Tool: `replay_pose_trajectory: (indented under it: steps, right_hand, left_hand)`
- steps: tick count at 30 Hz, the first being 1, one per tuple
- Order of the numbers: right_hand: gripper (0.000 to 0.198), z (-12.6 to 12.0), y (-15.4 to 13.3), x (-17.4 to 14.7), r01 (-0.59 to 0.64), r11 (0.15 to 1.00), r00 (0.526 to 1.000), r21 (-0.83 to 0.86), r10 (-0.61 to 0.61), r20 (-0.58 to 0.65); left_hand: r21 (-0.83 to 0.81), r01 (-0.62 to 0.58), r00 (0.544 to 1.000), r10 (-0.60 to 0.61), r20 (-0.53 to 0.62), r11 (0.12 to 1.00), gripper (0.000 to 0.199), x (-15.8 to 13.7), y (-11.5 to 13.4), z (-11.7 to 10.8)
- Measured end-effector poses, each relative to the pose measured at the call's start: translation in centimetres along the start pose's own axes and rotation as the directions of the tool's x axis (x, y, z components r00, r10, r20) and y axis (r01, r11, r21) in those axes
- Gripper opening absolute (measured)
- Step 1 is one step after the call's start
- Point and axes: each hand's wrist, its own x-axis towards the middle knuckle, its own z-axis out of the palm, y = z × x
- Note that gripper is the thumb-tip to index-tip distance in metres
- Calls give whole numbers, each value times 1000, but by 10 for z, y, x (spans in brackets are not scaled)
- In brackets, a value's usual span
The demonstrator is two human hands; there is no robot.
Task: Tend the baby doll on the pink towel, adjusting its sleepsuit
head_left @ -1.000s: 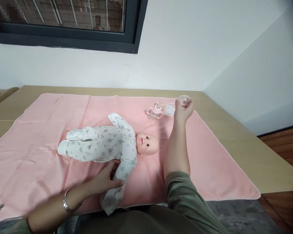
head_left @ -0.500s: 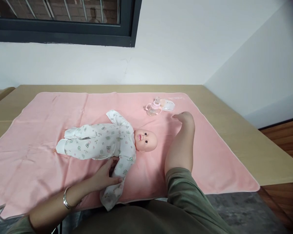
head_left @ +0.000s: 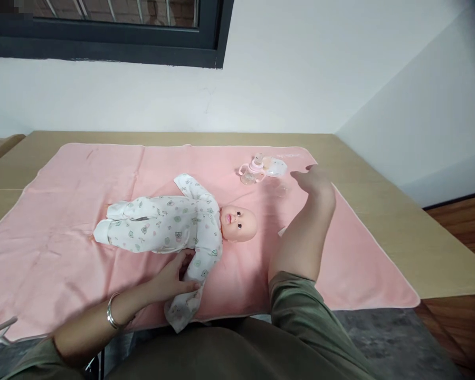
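Observation:
A baby doll point(head_left: 176, 224) in a white patterned sleepsuit lies on its back, head to the right. My left hand point(head_left: 180, 274) is curled around the doll's near arm, fingers behind the sleeve and thumb across it; the empty sleeve end hangs toward me. At the far right my right hand point(head_left: 314, 179) hovers over the blanket, slightly blurred, its thumb and a finger apart and nothing seen between them. Left of it stand a pink-handled baby bottle point(head_left: 252, 171) and a whitish flat packet point(head_left: 276, 167). A clear cap-like piece point(head_left: 281, 190) lies just in front of them.
A pink blanket point(head_left: 75, 211) covers much of the wooden table point(head_left: 388, 227). A small white piece point(head_left: 282, 231) shows beside my right forearm. White wall and a dark window frame point(head_left: 103, 50) rise behind. A thin grey rod point(head_left: 2, 328) is at the lower left.
My right hand has moved right and farther away, uncovering the clear piece and the small white piece. My left hand keeps its place on the doll's arm. The view has shifted slightly.

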Motion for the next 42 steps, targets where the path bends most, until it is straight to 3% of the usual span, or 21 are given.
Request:
replay_pose_trajectory:
  steps: [2, 4, 7, 8, 12, 14, 20, 26, 31, 36, 42]
  right_hand:
    - [62, -12, -26, -30, 54, 998, 998, 33, -55, 23]
    - [49, -7, -50, -58, 152, 985, 981, 78, -160, 108]
    - [24, 28, -69, -83, 384, 897, 866, 219, -432, 251]
    - [18, 43, -70, -86, 380, 883, 837, 275, -455, 303]
    - [11, 85, -54, -86, 11, 910, 828, 414, -240, 507]
    - [15, 91, -43, -89, -79, 899, 798, 431, -202, 567]
    - [14, 91, -23, -106, -183, 779, 836, 599, -198, 512]
    - [24, 87, -16, -105, -252, 836, 765, 488, -136, 629]
    - [26, 80, -14, -115, -287, 810, 675, 511, -207, 708]
    - [32, 82, -11, -119, -262, 803, 698, 535, -225, 680]
    - [33, 86, -13, -118, -324, 763, 669, 559, -233, 706]
  left_hand:
    - [5, 8, 1000, -8, 3, 1000, 68, -1, 6, 1]
    - [7, 30, 1000, -31, 5, 1000, 68, -2, 11, 1]
    - [1, 59, 998, -59, 7, 998, 67, -2, 15, 2]
    - [-1, 57, 998, -57, 6, 998, 66, -1, 15, 1]
    - [3, 43, 999, -43, 8, 999, 67, 0, 12, 1]
    - [8, 58, 998, -58, 10, 998, 67, -1, 11, 1]
    - [5, 56, 998, -56, 10, 998, 67, -2, 17, 3]
    - [28, 79, 997, -79, 2, 997, 67, -2, 20, 3]
    - [34, 66, 998, -67, 10, 997, 67, -4, 18, 2]
    - [9, 71, 997, -71, 12, 997, 69, -4, 11, 2]
    - [-12, 106, 994, -106, 15, 994, 73, -4, 9, 3]
